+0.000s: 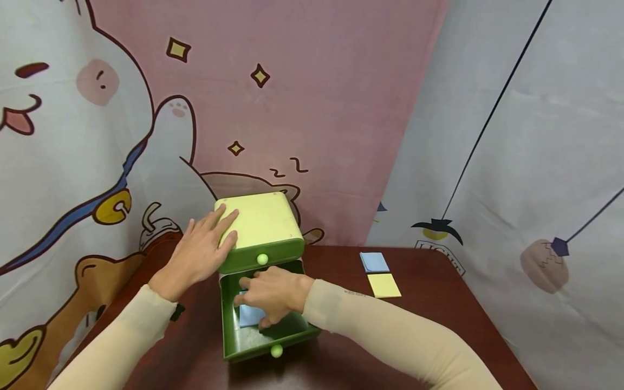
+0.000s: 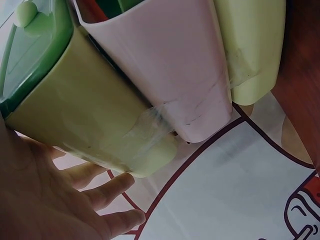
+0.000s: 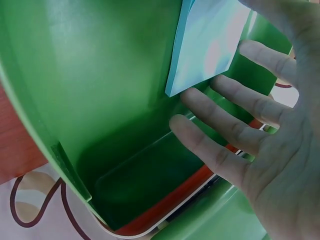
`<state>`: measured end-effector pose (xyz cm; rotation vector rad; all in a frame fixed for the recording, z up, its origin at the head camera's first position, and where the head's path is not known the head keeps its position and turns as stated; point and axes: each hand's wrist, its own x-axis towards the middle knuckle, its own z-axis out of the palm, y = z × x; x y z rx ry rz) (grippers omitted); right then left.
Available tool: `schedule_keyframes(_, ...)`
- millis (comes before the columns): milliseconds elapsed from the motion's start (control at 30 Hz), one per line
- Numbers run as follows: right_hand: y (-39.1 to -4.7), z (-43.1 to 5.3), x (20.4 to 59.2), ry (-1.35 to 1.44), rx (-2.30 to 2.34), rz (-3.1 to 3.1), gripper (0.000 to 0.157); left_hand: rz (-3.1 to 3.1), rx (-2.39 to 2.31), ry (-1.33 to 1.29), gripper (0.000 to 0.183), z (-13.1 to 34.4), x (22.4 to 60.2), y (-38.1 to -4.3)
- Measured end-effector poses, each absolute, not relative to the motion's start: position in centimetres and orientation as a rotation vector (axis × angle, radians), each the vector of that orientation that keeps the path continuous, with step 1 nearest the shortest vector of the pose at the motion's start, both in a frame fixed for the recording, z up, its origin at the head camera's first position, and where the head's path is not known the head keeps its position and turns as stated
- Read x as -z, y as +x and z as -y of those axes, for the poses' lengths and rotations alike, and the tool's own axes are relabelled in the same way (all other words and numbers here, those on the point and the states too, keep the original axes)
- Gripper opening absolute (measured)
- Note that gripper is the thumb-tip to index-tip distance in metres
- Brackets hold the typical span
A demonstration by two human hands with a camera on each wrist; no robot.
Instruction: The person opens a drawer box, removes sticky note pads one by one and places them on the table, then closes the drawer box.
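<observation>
A small desktop drawer unit [image 1: 265,214] has a pale yellow top and green drawer fronts with round knobs. My left hand [image 1: 197,252] rests on the left part of its top, fingers spread. Below, the lower drawer [image 1: 248,340] is pulled out. A light blue pad of sticky notes [image 1: 249,317] lies in that drawer, partly covered by my right hand [image 1: 278,295]. In the right wrist view, the fingers [image 3: 220,117] are nearly straight at the edge of the blue pad [image 3: 207,45], and the thumb reaches above it.
To the right on the dark red table [image 1: 351,325] lie another blue note pad [image 1: 374,262] and a yellow note pad [image 1: 384,285]. A cartoon-printed curtain [image 1: 331,108] hangs behind. The left wrist view shows a pink section [image 2: 165,65] between the unit's yellow ones.
</observation>
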<state>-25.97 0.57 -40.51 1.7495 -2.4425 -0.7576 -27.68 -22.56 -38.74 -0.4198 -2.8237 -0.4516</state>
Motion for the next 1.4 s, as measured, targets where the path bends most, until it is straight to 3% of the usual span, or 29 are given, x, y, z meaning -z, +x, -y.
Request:
schedule_keyframes(433,-25.7,0.2,40.7,1.742,0.8,2.454,0.075,2.825,0.439,-0.406,0.071,22.8,38.7,-27.5)
schedule_keyframes(900,-25.2,0.9,40.5,1.759,0.842,2.522,0.087,2.819,0.422,-0.411,0.07,22.7,38.7,-27.5)
schedule_keyframes(1400,-25.3,0.3,40.3,1.741,0.836,2.545,0.084,2.807,0.427,-0.419,0.07,22.5,38.8,-27.6)
